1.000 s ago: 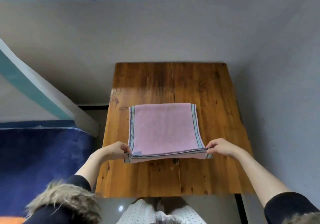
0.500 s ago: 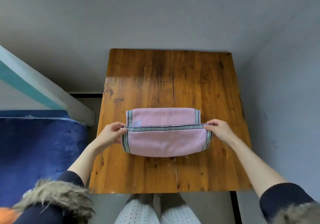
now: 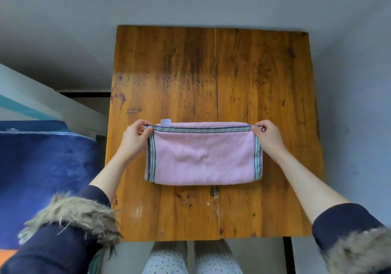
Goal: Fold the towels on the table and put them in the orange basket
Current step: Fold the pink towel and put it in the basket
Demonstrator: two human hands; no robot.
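A pink towel (image 3: pixel 203 157) with green and dark striped borders lies folded into a narrow rectangle on the wooden table (image 3: pixel 190 66). My left hand (image 3: pixel 134 139) pinches its far left corner, and my right hand (image 3: pixel 267 137) pinches its far right corner. The striped edge runs along the far side between my hands, and a small white label (image 3: pixel 165 122) sticks out near the left corner. A sliver of orange (image 3: pixel 7 255) shows at the bottom left edge; I cannot tell whether it is the basket.
A blue padded surface (image 3: pixel 46 167) lies to the left of the table, with a white and teal frame (image 3: pixel 31 102) behind it. Grey walls stand behind the table and to its right. My legs (image 3: pixel 190 259) show below the near table edge.
Both hands carried the near striped edge of the towel away from me and laid it on the far edge, halving the towel. The camera tilted further down.
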